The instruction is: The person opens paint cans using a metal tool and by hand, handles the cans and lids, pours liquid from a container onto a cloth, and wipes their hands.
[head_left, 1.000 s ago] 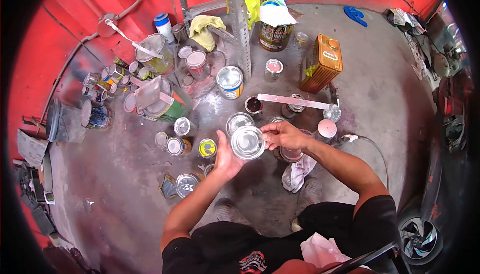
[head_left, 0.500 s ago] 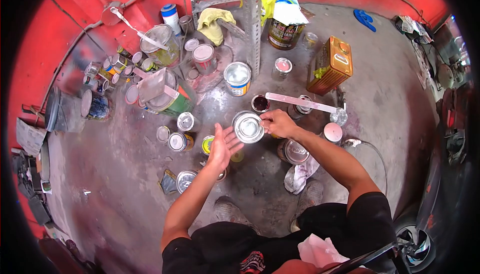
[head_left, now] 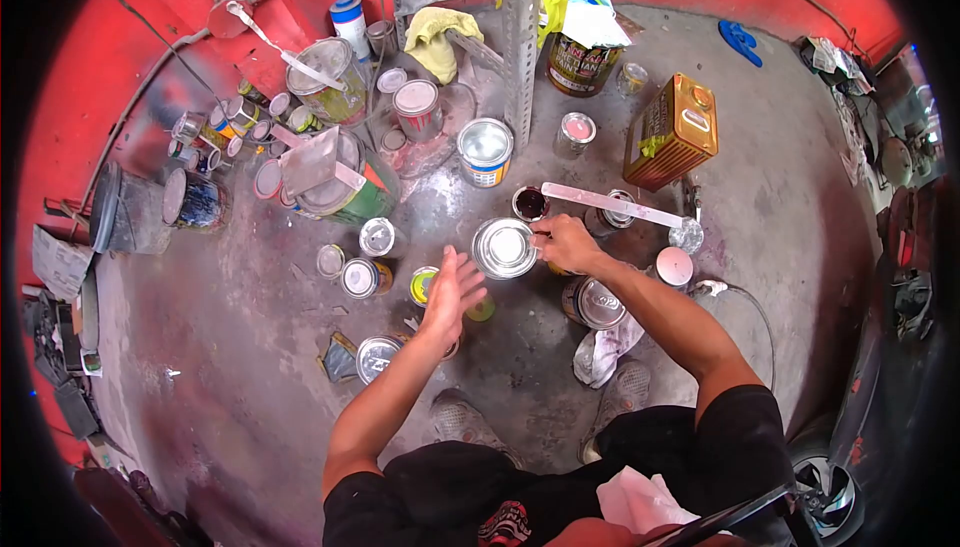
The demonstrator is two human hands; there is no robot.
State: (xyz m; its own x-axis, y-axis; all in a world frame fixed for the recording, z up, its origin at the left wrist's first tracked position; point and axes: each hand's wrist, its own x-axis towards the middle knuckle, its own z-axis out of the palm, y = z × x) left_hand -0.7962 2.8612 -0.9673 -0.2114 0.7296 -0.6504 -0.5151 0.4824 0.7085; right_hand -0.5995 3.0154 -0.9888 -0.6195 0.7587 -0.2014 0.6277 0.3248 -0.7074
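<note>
A round silver paint can (head_left: 505, 247) is seen from above near the middle of the view, its side hidden. The fingers of my right hand (head_left: 567, 244) pinch its right rim. On the other side, my left hand (head_left: 453, 293) is open, its fingers apart and angled towards the can without clearly touching it. Behind my left hand is a can with a yellow-green top (head_left: 422, 283), partly covered. Just beyond the silver can stands an open tin of dark red liquid (head_left: 530, 204). A pinkish paint stick (head_left: 612, 205) lies across the tins beside it.
Several paint cans crowd the left, including a large green one (head_left: 372, 197) with a flat scraper on top. A blue-labelled can (head_left: 485, 154) stands ahead near a perforated metal post (head_left: 521, 47). A rectangular golden tin (head_left: 672, 134) stands right. A white rag (head_left: 606, 352) lies by my shoe.
The view has shifted slightly, moving the surroundings a little right. My left hand has turned somewhat, showing less palm. My right hand keeps its hold on the can's rim.
</note>
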